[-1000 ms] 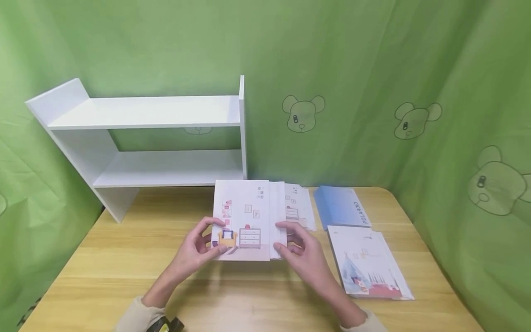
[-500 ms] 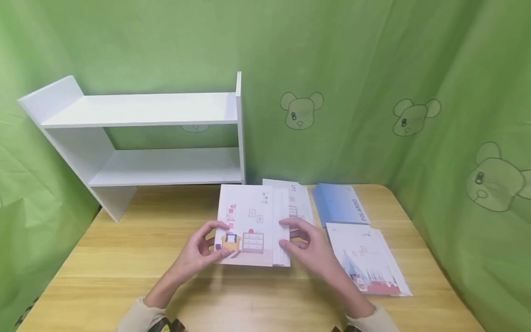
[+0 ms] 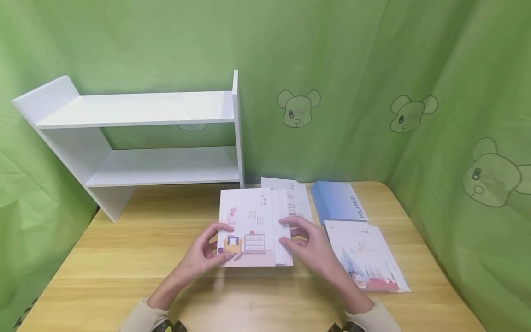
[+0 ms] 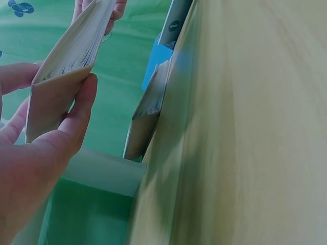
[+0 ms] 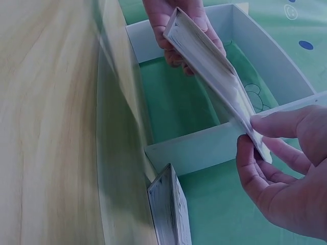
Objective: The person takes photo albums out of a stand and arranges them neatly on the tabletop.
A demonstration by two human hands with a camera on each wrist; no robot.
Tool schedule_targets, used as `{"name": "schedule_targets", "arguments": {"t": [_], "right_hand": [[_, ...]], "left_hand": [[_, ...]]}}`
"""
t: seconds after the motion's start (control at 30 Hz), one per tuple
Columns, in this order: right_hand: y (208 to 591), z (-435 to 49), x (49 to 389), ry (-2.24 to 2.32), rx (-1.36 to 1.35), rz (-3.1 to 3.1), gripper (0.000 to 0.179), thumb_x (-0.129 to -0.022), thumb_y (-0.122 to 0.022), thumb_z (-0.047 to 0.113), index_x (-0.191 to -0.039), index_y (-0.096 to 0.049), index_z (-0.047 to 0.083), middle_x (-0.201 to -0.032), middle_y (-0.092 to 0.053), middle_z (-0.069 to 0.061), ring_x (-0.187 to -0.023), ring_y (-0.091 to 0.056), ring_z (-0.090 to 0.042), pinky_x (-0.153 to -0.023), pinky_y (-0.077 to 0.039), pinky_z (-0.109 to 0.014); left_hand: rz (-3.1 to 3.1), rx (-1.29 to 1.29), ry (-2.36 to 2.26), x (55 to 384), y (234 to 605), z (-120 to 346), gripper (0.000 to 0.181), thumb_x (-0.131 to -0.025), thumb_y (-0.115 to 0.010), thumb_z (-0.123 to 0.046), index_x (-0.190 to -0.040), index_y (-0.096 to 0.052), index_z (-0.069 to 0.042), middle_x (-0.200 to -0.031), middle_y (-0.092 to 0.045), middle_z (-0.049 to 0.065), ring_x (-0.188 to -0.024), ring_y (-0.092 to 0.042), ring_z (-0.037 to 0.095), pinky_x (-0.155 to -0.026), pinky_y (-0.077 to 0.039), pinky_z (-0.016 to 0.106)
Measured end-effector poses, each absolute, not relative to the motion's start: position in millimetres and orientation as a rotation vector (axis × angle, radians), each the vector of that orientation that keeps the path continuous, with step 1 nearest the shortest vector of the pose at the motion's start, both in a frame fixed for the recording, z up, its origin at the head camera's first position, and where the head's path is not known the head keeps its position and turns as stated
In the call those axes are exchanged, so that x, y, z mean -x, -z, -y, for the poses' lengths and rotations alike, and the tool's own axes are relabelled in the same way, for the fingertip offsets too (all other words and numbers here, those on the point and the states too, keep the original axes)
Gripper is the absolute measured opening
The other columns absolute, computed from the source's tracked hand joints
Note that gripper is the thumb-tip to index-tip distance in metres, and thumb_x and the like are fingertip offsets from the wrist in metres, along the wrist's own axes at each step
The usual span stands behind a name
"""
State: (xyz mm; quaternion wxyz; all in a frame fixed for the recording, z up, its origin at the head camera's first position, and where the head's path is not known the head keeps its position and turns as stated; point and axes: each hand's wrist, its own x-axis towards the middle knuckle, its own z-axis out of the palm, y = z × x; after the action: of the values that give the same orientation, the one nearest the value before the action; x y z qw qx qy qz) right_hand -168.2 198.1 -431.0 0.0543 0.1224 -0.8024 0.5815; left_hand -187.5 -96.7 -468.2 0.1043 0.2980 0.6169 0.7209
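A white book point(image 3: 249, 207) with a drawn yellow armchair and a chest of drawers on its cover is held above the table, between both hands. My left hand point(image 3: 199, 252) pinches its left edge, thumb on the cover. My right hand point(image 3: 312, 245) pinches its right edge, where a plain white strip shows beside the cover. In the left wrist view the left fingers grip the book's spine point(image 4: 51, 104), and its page edges show. The right wrist view has the book point(image 5: 207, 66) tilted, with the right thumb and fingers point(image 5: 278, 121) at its near end.
Behind the held book lies a similar white book point(image 3: 303, 203), partly hidden. Right of it are a blue book marked POLAROID point(image 3: 340, 200) and a white book with a tent drawing point(image 3: 365, 253). A white two-tier shelf point(image 3: 166, 168) stands at the back left of the wooden table point(image 3: 103, 258).
Both hands have brought the held book slightly nearer and to the right, uncovering more of the book behind. The head view has shifted a little. Both grips look the same.
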Motion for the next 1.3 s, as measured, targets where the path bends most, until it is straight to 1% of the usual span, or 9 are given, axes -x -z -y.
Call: {"name": "schedule_targets", "arguments": {"t": [0.2,0.37,0.57,0.7,0.8,0.97,1.2,1.3], "right_hand": [[431,-200,169,-1.746,-0.34,2.485,0.04,-0.077,-0.075,0.003,-0.113,-0.065,0.017,-0.123,-0.059,0.0,-0.094,-0.063,-0.022,-0.076,-0.057,-0.03],[432,-201,170,-1.724,-0.342,2.502,0.04,-0.076,-0.076,0.002,-0.112,-0.065,0.015,-0.121,-0.061,-0.003,-0.092,-0.063,-0.024,-0.077,-0.057,-0.03],[435,-203,170,-1.705,-0.331,2.529,0.038,-0.077,-0.076,0.004,-0.112,-0.065,0.017,-0.119,-0.062,-0.002,-0.092,-0.062,-0.023,-0.078,-0.057,-0.031],[438,-205,169,-1.714,-0.347,2.526,0.039,-0.077,-0.075,0.003,-0.112,-0.065,0.015,-0.119,-0.061,-0.004,-0.092,-0.062,-0.023,-0.077,-0.057,-0.029],[441,-205,169,-1.732,-0.348,2.525,0.04,-0.077,-0.075,0.002,-0.113,-0.064,0.015,-0.118,-0.061,-0.006,-0.091,-0.062,-0.024,-0.077,-0.057,-0.03],[445,-207,166,-1.745,-0.325,2.543,0.04,-0.077,-0.075,0.003,-0.113,-0.064,0.016,-0.119,-0.06,-0.004,-0.092,-0.062,-0.023,-0.077,-0.057,-0.033],[448,-212,161,-1.74,-0.336,2.558,0.041,-0.078,-0.075,0.004,-0.114,-0.063,0.016,-0.12,-0.059,-0.004,-0.093,-0.061,-0.024,-0.079,-0.057,-0.032],[449,-213,159,-1.734,-0.299,2.581,0.041,-0.078,-0.075,0.006,-0.115,-0.063,0.018,-0.121,-0.059,-0.003,-0.094,-0.061,-0.023,-0.08,-0.056,-0.031]], "left_hand": [[-1.841,-0.824,-2.111,186,470,94,0.057,-0.08,-0.068,0.007,-0.13,-0.043,-0.002,-0.13,-0.037,0.024,-0.103,-0.057,0.041,-0.075,-0.056,0.047],[-1.85,-0.834,-2.098,187,474,92,0.056,-0.08,-0.068,0.007,-0.13,-0.043,-0.001,-0.131,-0.037,0.025,-0.102,-0.057,0.041,-0.075,-0.056,0.046],[-1.833,-0.832,-2.086,186,477,91,0.056,-0.08,-0.069,0.007,-0.13,-0.044,0.0,-0.133,-0.036,0.023,-0.103,-0.057,0.041,-0.077,-0.056,0.045],[-1.833,-0.818,-2.073,186,477,91,0.056,-0.081,-0.068,0.007,-0.13,-0.044,0.0,-0.133,-0.036,0.024,-0.103,-0.057,0.041,-0.077,-0.056,0.045],[-1.834,-0.811,-2.066,185,478,91,0.055,-0.081,-0.068,0.006,-0.13,-0.045,-0.001,-0.132,-0.037,0.024,-0.102,-0.057,0.041,-0.077,-0.056,0.045],[-1.828,-0.808,-2.047,184,480,90,0.054,-0.081,-0.069,0.006,-0.128,-0.045,-0.001,-0.131,-0.037,0.024,-0.101,-0.058,0.041,-0.076,-0.057,0.046],[-1.828,-0.819,-2.011,184,483,87,0.055,-0.081,-0.069,0.004,-0.129,-0.044,-0.002,-0.132,-0.036,0.023,-0.102,-0.058,0.042,-0.076,-0.057,0.045],[-1.828,-0.83,-1.995,183,484,87,0.054,-0.082,-0.068,0.004,-0.13,-0.044,-0.003,-0.135,-0.035,0.021,-0.104,-0.058,0.041,-0.077,-0.057,0.044]]}}
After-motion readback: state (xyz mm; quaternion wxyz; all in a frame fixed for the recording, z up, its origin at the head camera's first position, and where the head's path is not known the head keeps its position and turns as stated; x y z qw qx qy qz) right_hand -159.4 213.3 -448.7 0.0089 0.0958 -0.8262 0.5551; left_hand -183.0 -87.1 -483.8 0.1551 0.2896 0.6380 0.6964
